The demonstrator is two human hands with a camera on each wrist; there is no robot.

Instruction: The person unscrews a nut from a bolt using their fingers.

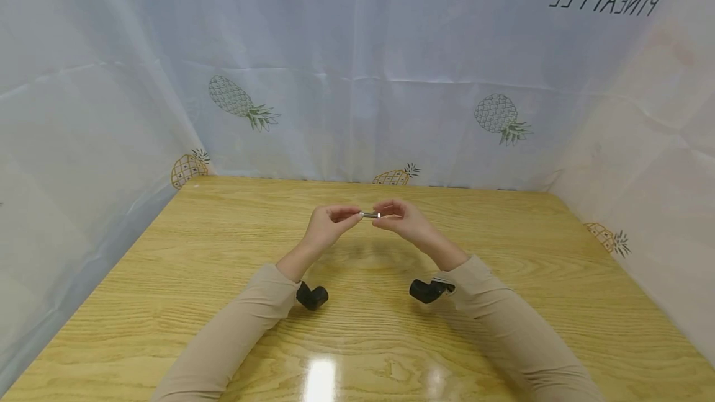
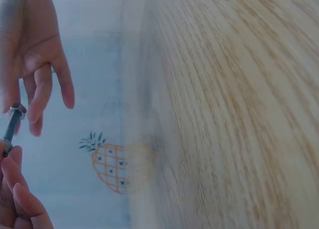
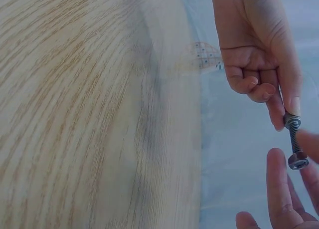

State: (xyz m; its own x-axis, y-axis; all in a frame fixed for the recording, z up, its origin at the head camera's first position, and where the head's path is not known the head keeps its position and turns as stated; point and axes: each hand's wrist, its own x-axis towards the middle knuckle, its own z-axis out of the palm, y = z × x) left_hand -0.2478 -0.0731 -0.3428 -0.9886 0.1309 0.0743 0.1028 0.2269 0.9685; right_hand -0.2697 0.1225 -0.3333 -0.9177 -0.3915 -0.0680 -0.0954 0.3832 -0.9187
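My left hand pinches one end of a metal bolt between thumb and fingertips, above the table. A nut sits at the bolt's other end, and bare thread shows between it and the left fingertips. Around the nut end is my right hand, thumb and fingers parted, with a gap to the nut in the right wrist view. Seen from the left wrist, the bolt slants at the frame's left edge between the left hand below and the right hand above.
A wood-grain table lies under both hands. White curtain with pineapple prints stands behind it and along both sides. Black curved wrist pieces stick out from the cuffs of the beige sleeves.
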